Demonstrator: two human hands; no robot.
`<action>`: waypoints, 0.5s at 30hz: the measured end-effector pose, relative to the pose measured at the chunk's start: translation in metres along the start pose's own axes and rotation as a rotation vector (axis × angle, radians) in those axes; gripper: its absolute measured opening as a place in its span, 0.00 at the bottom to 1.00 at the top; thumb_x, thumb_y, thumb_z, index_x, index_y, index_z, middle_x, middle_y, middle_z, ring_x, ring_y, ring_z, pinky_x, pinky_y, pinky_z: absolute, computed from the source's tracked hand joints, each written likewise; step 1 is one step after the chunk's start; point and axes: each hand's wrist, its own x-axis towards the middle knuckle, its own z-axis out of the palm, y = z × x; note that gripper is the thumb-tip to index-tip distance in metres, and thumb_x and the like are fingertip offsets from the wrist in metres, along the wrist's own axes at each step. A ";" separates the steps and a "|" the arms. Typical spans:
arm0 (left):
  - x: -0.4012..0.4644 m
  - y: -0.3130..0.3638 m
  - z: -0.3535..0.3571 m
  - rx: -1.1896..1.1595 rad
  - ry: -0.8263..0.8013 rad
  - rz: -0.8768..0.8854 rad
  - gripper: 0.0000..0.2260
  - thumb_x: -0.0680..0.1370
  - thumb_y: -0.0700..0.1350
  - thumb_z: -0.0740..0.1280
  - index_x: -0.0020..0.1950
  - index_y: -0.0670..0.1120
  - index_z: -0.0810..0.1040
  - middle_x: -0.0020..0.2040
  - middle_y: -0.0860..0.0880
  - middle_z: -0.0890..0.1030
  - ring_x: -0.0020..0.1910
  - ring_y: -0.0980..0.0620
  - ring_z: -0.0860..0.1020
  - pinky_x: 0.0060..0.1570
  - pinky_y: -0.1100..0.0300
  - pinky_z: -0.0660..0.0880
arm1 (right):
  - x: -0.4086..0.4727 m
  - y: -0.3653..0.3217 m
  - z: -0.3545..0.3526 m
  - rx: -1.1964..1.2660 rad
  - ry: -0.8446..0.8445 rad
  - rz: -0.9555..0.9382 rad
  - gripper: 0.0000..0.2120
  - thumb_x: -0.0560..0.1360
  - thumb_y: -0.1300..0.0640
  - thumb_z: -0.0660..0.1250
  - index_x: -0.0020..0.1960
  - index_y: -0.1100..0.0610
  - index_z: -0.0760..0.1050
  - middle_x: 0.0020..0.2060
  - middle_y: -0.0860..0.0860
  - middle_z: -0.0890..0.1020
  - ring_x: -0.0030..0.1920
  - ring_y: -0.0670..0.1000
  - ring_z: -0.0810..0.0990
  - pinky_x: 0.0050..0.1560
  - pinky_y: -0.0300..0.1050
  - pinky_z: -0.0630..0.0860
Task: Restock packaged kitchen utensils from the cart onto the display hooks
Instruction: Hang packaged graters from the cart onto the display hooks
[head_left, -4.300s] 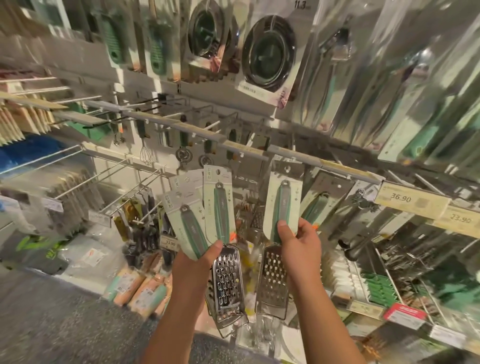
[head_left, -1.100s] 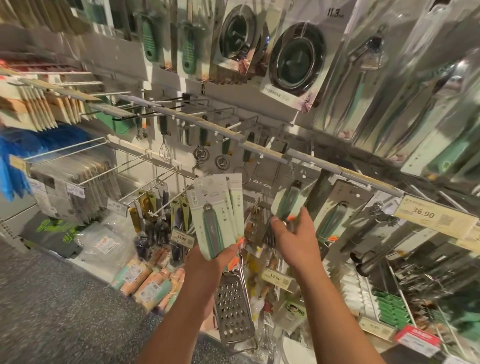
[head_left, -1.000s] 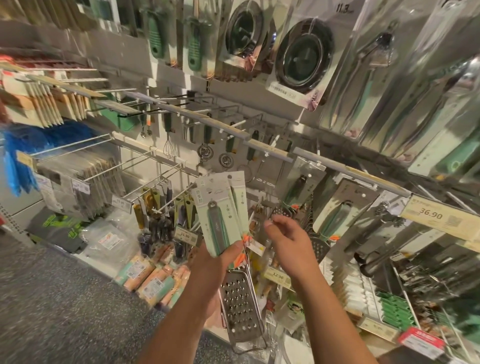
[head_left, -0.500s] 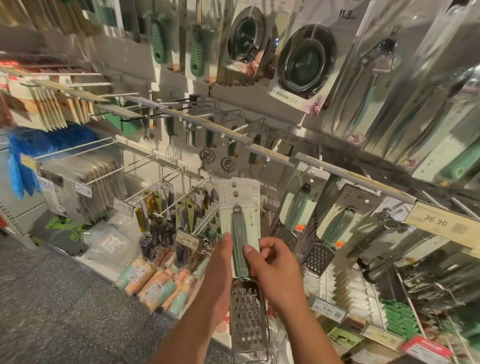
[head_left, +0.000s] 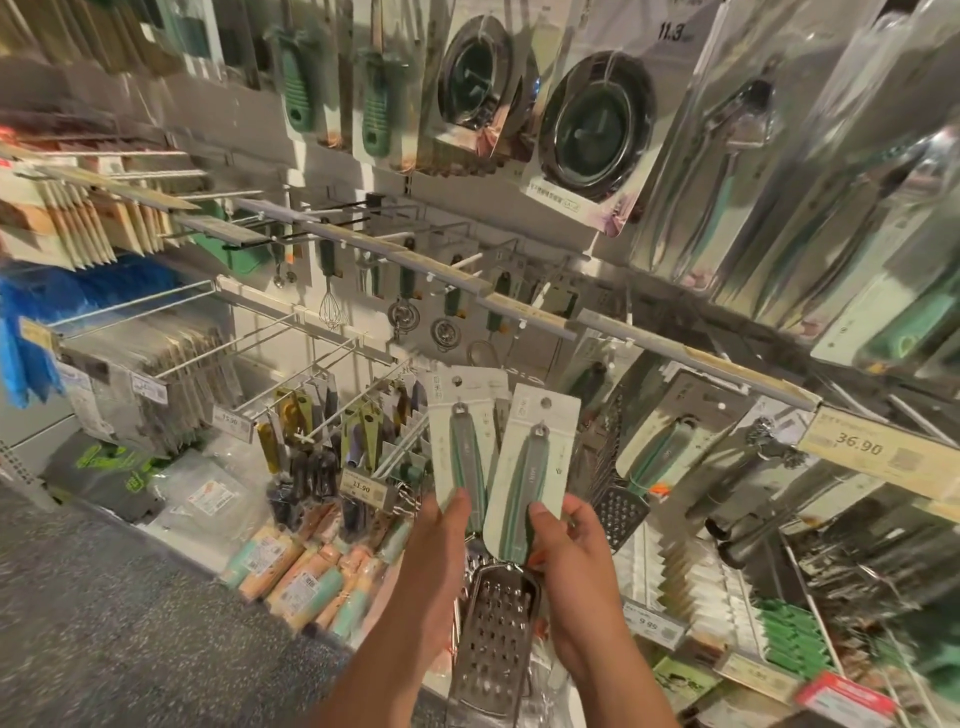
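Two packaged flat graters with grey-green handles on pale cards are fanned out in front of the display. My left hand (head_left: 441, 540) holds the left grater (head_left: 465, 452) by the lower end of its card, thumb on the front. My right hand (head_left: 566, 551) pinches the right grater (head_left: 535, 467) at its handle, and its steel blade (head_left: 493, 644) hangs below between my wrists. Just to the right, more graters of the same kind (head_left: 670, 452) hang on a hook under the grey rail (head_left: 691, 358).
Hooks of whisks and strainers (head_left: 405, 317) line the back panel. Peelers hang at lower left behind an 11.90 tag (head_left: 361, 488). A 36.90 price tag (head_left: 862, 449) juts out at right. Rolled orange and mint packs (head_left: 311, 577) lie on the bottom shelf, grey floor (head_left: 104, 623) at left.
My right hand hung one grater on the right hook, came back to the stack in my left hand, and has now pulled a second grater apart from it to the right.
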 end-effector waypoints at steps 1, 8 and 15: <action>0.002 -0.002 -0.001 0.010 -0.001 0.016 0.30 0.86 0.54 0.60 0.85 0.53 0.51 0.79 0.55 0.63 0.70 0.49 0.73 0.73 0.48 0.62 | 0.000 0.001 -0.001 0.016 -0.003 0.004 0.07 0.83 0.56 0.67 0.60 0.51 0.76 0.52 0.52 0.85 0.52 0.56 0.83 0.63 0.65 0.78; 0.003 -0.007 -0.009 0.108 -0.001 0.176 0.19 0.86 0.50 0.61 0.78 0.58 0.65 0.65 0.63 0.72 0.58 0.63 0.74 0.62 0.56 0.66 | -0.001 -0.008 -0.009 0.106 -0.018 0.015 0.09 0.85 0.60 0.60 0.63 0.53 0.76 0.55 0.52 0.87 0.54 0.55 0.86 0.47 0.48 0.81; 0.001 -0.011 -0.009 0.191 0.058 0.162 0.09 0.86 0.46 0.61 0.59 0.62 0.69 0.50 0.64 0.75 0.32 0.74 0.77 0.40 0.66 0.67 | 0.006 -0.011 -0.016 0.011 0.060 -0.094 0.10 0.85 0.59 0.61 0.60 0.47 0.77 0.53 0.51 0.87 0.53 0.59 0.86 0.51 0.61 0.83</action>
